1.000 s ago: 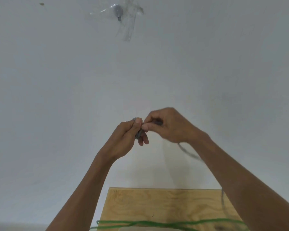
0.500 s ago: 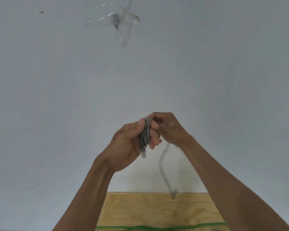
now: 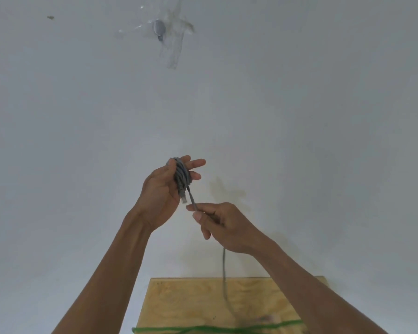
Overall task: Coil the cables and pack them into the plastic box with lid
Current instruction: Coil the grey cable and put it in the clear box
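Observation:
A grey cable [image 3: 182, 175] is wound in several loops around the fingers of my left hand [image 3: 163, 191], raised in front of the white wall. My thumb presses the coil at its top, and a plug end hangs below the loops. My right hand [image 3: 223, 226] sits lower and to the right, pinching the free strand just below the coil. From that hand the loose tail [image 3: 224, 273] drops down onto the wooden board [image 3: 191, 302]. No plastic box is in view.
A green cable [image 3: 215, 329] lies across the front part of the wooden board at the bottom edge. A grey hook taped to the wall [image 3: 159, 28] sits high above. The rest of the view is white wall.
My right hand has moved down and to the right, away from the coil, drawing the free strand out. My left hand has opened its fingers more around the loops.

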A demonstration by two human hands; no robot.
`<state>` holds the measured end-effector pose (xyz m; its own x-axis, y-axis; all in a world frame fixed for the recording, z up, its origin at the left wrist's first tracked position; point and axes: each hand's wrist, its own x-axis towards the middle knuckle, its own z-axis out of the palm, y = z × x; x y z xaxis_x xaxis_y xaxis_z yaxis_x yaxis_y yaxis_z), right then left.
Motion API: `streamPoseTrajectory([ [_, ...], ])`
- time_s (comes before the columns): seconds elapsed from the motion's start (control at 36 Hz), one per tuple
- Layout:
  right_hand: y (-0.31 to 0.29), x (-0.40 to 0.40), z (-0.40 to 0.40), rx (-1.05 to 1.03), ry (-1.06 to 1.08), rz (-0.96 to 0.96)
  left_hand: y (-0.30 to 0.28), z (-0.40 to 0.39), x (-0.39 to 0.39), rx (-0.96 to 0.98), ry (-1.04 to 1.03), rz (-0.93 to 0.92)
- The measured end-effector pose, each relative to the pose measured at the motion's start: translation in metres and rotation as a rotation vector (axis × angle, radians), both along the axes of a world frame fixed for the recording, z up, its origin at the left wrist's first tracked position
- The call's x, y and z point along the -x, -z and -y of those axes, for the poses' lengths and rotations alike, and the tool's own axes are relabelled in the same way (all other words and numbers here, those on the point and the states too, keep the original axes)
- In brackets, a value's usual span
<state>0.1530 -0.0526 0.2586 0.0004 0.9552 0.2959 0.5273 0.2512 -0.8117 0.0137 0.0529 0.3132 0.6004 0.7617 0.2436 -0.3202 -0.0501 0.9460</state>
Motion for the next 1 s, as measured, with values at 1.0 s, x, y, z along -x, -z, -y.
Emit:
streamPoseTrajectory([
  [1.0, 0.008, -0.002, -0.013, -0.069, 0.05, -0.191, -0.007, 0.012, -0.009, -0.038, 0.057, -0.031],
])
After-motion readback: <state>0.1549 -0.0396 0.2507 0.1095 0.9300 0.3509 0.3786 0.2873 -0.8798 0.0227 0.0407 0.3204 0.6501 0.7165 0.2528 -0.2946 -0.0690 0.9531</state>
